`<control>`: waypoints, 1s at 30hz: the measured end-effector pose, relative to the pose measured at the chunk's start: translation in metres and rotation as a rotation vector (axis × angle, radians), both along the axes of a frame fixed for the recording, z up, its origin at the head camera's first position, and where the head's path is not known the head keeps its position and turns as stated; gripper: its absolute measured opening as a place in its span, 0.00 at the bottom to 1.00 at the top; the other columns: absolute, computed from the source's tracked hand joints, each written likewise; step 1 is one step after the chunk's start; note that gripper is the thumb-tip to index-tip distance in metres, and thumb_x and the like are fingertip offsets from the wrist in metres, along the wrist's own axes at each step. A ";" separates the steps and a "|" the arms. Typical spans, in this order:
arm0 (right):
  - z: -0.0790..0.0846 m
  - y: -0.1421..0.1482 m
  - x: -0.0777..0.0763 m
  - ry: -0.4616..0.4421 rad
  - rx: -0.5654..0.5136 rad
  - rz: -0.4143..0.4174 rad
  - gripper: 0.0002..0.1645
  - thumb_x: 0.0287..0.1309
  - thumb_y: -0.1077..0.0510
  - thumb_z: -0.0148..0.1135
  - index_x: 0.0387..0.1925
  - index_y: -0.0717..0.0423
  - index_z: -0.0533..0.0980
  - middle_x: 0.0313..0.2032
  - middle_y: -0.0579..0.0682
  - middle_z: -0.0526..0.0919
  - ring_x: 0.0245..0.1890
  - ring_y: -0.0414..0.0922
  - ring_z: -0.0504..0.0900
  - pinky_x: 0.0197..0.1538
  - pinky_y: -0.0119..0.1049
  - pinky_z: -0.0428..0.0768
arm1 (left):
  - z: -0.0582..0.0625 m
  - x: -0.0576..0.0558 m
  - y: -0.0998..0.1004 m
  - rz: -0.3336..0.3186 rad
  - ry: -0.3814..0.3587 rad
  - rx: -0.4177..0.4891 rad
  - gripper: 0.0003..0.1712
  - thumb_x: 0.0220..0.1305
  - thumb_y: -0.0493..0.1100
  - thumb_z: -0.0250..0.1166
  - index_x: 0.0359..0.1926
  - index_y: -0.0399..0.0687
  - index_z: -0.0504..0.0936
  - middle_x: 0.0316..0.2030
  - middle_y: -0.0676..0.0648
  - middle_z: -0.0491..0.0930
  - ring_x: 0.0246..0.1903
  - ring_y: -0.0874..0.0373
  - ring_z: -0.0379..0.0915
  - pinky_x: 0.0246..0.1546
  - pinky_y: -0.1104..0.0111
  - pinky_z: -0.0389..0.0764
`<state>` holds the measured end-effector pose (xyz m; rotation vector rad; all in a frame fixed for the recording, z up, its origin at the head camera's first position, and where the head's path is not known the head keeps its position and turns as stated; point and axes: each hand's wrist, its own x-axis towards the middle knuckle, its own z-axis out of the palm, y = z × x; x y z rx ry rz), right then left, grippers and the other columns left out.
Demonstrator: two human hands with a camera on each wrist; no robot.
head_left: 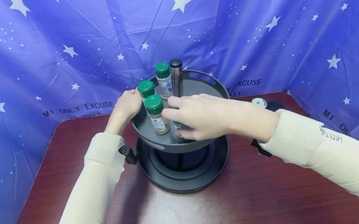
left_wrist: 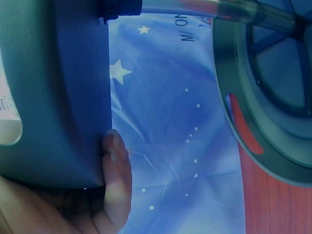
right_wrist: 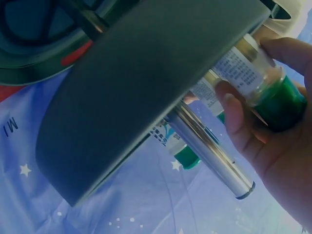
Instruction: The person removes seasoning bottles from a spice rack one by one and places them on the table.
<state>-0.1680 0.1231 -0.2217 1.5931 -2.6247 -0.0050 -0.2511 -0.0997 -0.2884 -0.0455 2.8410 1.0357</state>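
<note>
A grey two-tier turntable rack (head_left: 190, 146) stands on the table. My left hand (head_left: 127, 105) grips the left rim of its upper tray; in the left wrist view the fingers (left_wrist: 117, 180) curl around the tray's edge. At the tray's front, my right hand (head_left: 201, 115) holds a spice jar with a green lid (right_wrist: 279, 105) between thumb and fingers. That jar is upright on or just above the tray, mostly covered by the hand in the head view. Another green-lidded spice jar (head_left: 157, 116) stands just left of it. Two more jars (head_left: 146, 87) (head_left: 164, 83) stand farther back.
A metal post with a black cap (head_left: 177, 75) rises from the upper tray. Below is the wider lower tray (head_left: 191, 185). Behind my right forearm lie a pale round item (head_left: 259, 103) and a dark one (head_left: 275, 105). A starry blue curtain (head_left: 165, 24) surrounds the reddish-brown table (head_left: 277, 198).
</note>
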 end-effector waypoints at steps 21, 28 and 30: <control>0.005 0.011 -0.006 -0.038 -0.063 0.041 0.08 0.57 0.55 0.64 0.39 0.49 0.76 0.33 0.44 0.73 0.26 0.41 0.73 0.32 0.40 0.75 | 0.001 0.000 0.000 0.013 -0.012 -0.004 0.33 0.76 0.56 0.30 0.59 0.44 0.76 0.69 0.41 0.68 0.71 0.40 0.60 0.66 0.47 0.66; 0.012 0.021 -0.012 -0.059 -0.078 0.009 0.08 0.59 0.55 0.63 0.41 0.49 0.77 0.36 0.44 0.76 0.28 0.40 0.73 0.38 0.40 0.76 | 0.001 0.000 0.000 0.008 -0.008 -0.020 0.34 0.76 0.55 0.29 0.63 0.44 0.74 0.71 0.41 0.65 0.72 0.39 0.58 0.67 0.47 0.66; 0.015 0.025 -0.013 -0.064 -0.086 0.000 0.08 0.60 0.56 0.62 0.41 0.49 0.77 0.37 0.44 0.76 0.27 0.38 0.74 0.38 0.40 0.76 | 0.001 0.000 0.000 0.008 -0.006 -0.020 0.34 0.76 0.55 0.29 0.62 0.44 0.75 0.71 0.41 0.66 0.71 0.39 0.59 0.67 0.47 0.66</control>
